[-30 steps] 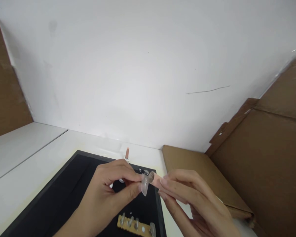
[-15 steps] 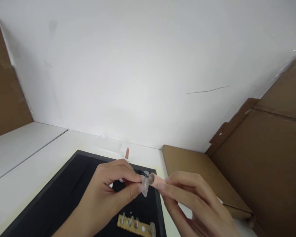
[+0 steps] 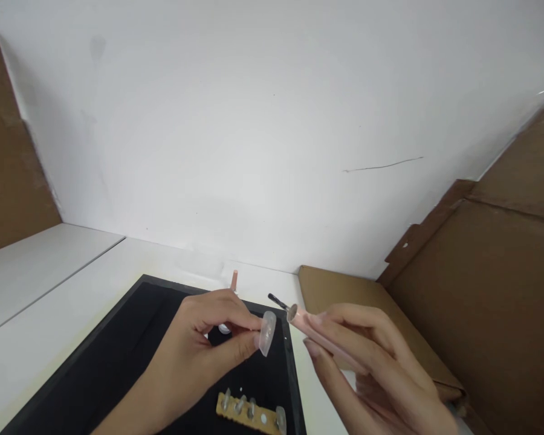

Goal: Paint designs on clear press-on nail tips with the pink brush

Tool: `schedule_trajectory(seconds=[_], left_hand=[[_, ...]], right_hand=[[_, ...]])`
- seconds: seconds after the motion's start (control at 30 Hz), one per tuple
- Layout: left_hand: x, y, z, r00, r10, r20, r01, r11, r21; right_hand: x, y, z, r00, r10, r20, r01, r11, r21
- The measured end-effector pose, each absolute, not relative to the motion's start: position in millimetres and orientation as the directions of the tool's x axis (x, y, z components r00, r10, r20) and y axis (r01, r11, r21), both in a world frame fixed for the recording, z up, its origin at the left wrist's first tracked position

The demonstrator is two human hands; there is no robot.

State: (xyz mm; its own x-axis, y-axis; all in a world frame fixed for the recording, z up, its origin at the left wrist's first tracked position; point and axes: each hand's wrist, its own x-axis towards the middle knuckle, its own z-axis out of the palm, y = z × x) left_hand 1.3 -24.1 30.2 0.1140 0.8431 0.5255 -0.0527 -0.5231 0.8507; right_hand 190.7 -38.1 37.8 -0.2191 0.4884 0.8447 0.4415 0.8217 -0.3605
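Observation:
Between the thumb and forefinger of my left hand [image 3: 208,341] is a clear false nail tip [image 3: 267,333], raised above the black mat. My right hand [image 3: 367,356] grips a nail polish brush by its long pink handle [image 3: 306,323]. Its dark bristles [image 3: 276,300] point up and left, a short gap from the nail tip and not touching it. Below the hands lies a tan strip [image 3: 256,425] with several clear nail tips standing on it and a white dot at one bare spot.
A black mat [image 3: 118,350] with a raised frame covers much of the white table [image 3: 40,326]. Behind it stands a pink-topped item [image 3: 234,280], partly hidden by my left hand. Flat cardboard [image 3: 340,296] lies at right; cardboard walls [image 3: 489,284] and a white wall [image 3: 254,133] enclose the space.
My right hand has drawn the brush away from the nail tip, up and to the right, and its bristles now show. The left hand is nearly still, the nail tip slightly turned.

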Motion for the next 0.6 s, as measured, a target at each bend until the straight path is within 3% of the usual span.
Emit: schedule_trajectory(seconds=[0.23,0.6], left_hand=[[0,-19,29,0.137,0.863,0.487,0.005,-0.492,0.871],[1,-18,27,0.132,0.871,0.474,-0.039,-0.473,0.880]], right_hand=[[197,-34,41,-0.175,0.593,0.786,0.401,0.772,-0.493],[184,-28,44,-0.164,0.672,0.722,0.363,0.722,-0.589]])
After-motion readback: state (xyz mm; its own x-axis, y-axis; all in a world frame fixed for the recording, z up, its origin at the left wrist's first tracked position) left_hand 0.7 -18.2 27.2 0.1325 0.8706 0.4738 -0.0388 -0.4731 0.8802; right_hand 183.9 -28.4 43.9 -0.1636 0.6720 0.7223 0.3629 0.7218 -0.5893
